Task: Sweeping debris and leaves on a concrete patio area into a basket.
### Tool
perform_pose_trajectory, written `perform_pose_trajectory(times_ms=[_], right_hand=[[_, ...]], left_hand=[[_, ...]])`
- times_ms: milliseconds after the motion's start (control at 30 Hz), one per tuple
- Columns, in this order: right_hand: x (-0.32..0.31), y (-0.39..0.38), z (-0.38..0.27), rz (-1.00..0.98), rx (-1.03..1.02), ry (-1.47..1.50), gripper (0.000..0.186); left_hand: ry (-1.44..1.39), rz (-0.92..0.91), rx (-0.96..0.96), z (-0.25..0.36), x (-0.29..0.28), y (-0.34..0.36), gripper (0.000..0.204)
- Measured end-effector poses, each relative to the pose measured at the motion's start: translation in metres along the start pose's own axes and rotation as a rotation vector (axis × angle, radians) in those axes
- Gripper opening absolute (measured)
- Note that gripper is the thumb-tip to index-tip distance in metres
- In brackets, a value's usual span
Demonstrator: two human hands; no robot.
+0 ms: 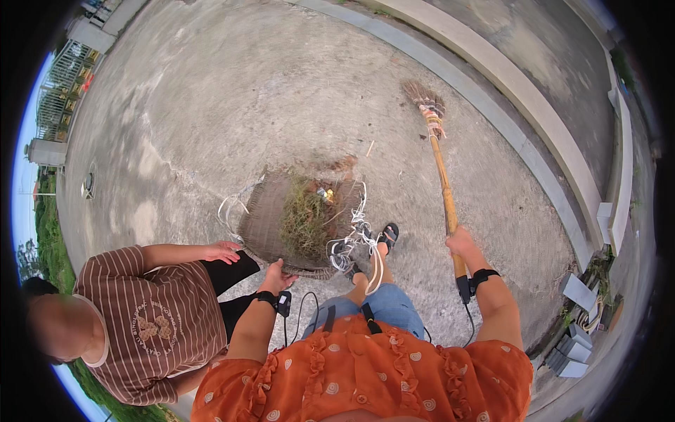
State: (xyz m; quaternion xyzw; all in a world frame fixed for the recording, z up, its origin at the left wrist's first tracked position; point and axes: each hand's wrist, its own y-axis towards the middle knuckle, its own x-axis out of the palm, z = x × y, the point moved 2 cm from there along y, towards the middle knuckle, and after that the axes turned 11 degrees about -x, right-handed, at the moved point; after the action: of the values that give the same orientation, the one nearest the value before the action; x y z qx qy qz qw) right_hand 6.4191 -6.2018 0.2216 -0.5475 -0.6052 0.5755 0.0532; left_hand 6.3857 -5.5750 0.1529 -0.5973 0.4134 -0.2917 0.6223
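The left hand (276, 279) is closed at the near rim of the woven basket (264, 214), thumb on the upper side. The right hand (460, 243) is clamped around the bamboo handle of the broom (444, 184). The two hands are well apart.

The basket rests on the concrete ground (232, 91), ahead of the wearer and slightly left of centre. Its woven floor shows at the left; plant debris (304, 221) covers the middle, with a small yellow-and-white scrap (328, 195) on it. Loops of white cord (228, 211) extend from both sides; those at the right lie beside and across the view of the wearer's sandals (391, 232). Concrete extends beyond the basket's far edge and between the basket and the broom. On the right, this surface is bounded by a curved curb (534, 130); the broom head (425, 104) lies near it, pointing away from the wearer. On the left, a second person (151, 309) in a striped shirt borders the basket, one hand (223, 252) near its rim.

The left fingers are partly hidden under the rim. Contact between the second person's hand and the basket cannot be determined. The near end of the broom handle is obscured at the right wrist. The contents beneath the top layer of debris are not visible.
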Motion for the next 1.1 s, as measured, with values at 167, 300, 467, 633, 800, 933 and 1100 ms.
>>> perform_pose_trajectory(times_ms=[167, 300, 467, 633, 800, 933, 1100], right_hand=[[0.042, -0.129, 0.026, -0.252, 0.012, -0.209, 0.052], [0.027, -0.192, 0.039, -0.313, -0.013, -0.134, 0.054], [0.027, -0.229, 0.061, -0.193, 0.003, -0.078, 0.056], [0.015, -0.197, 0.073, -0.025, 0.047, 0.206, 0.042], [-0.005, -0.1, 0.092, -0.047, 0.055, 0.437, 0.032], [0.021, -0.119, 0.088, -0.16, 0.091, 0.325, 0.04], [0.047, -0.237, 0.08, -0.278, 0.171, 0.267, 0.049]], left_hand=[[-0.009, -0.093, -0.008, 0.008, -0.017, 0.029, 0.045], [-0.023, -0.063, -0.018, 0.017, -0.016, 0.048, 0.041], [-0.03, 0.063, 0.025, 0.023, -0.007, 0.043, 0.047], [-0.091, 0.044, 0.004, 0.018, -0.017, 0.049, 0.052], [-0.091, 0.15, -0.048, 0.02, -0.029, 0.076, 0.06], [0.086, 0.079, -0.004, 0.012, -0.048, 0.078, 0.06], [0.172, 0.131, 0.1, -0.006, -0.026, 0.047, 0.051]])
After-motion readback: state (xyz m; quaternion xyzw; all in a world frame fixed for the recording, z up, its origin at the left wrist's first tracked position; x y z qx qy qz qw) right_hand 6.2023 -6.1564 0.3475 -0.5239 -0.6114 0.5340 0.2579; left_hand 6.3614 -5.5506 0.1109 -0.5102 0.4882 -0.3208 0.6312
